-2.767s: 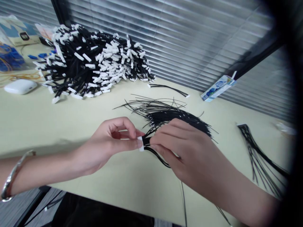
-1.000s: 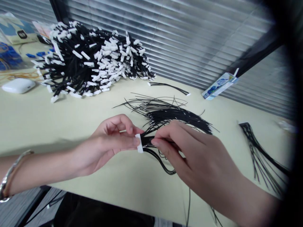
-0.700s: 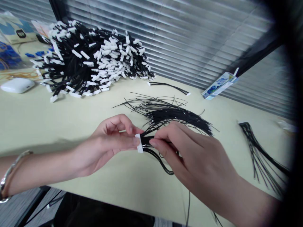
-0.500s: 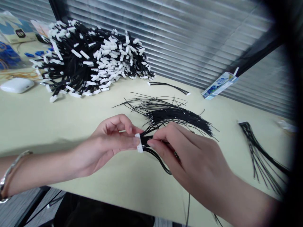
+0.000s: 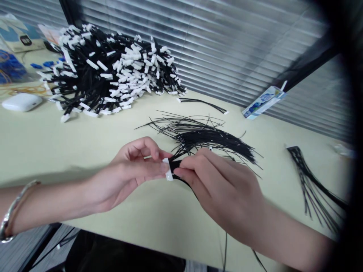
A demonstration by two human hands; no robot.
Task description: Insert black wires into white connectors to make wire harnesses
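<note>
White plastic at the centre: the connector (image 5: 169,169) is pinched at the fingertips of the left hand (image 5: 127,175) and held over the table (image 5: 99,145). Black wires (image 5: 175,164) are seen leaving its right side, and just beside it they are nipped between thumb and forefinger of the right hand (image 5: 224,189). Which strand is gripped can't quite be told, as much of the run is covered by that hand.

Right behind, a heap of loose wires (image 5: 215,138) is spread out, its near edge partly blocked by the right hand. Farther back, a short cable (image 5: 202,102) is laid near a small carton (image 5: 263,102). Off to the right, a fanned bundle (image 5: 302,170) is splayed; to the far left, a big pile of white-ended cables (image 5: 93,81) is massed beside a white case (image 5: 22,102).
</note>
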